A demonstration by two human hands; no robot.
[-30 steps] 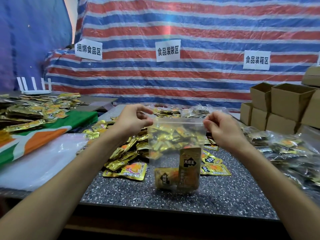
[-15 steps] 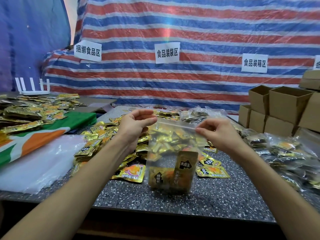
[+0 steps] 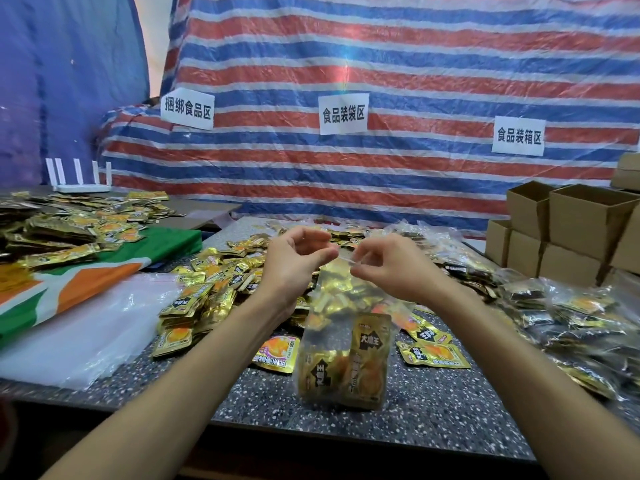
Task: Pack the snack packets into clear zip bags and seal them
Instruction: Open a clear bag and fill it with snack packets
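Sealing step | bag [image 3: 341, 317] centre frame, packets [image 3: 346, 368] inside, low over table [image 3: 433, 410] | left hand [image 3: 294, 265] and right hand [image 3: 391, 270] both pinch its zip top | next, likely: press strip shut end to end

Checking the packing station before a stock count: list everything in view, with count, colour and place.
zip bag: one, clear, held upright at table front, gold packets inside
loose packets: many, gold, heaped behind the bag and on the left cloth
filled bags: several, clear, table's right side
empty bags: one stack, clear, left front
cloth: one, green-orange-white, left
boxes: several, brown, far right
signs: three, white, on the tarpaulin
tarpaulin: one, red-white-blue striped, behind
router: one, white, far left
table: one, speckled grey, under everything
left hand: one, pinching the bag's top
right hand: one, pinching the bag's top
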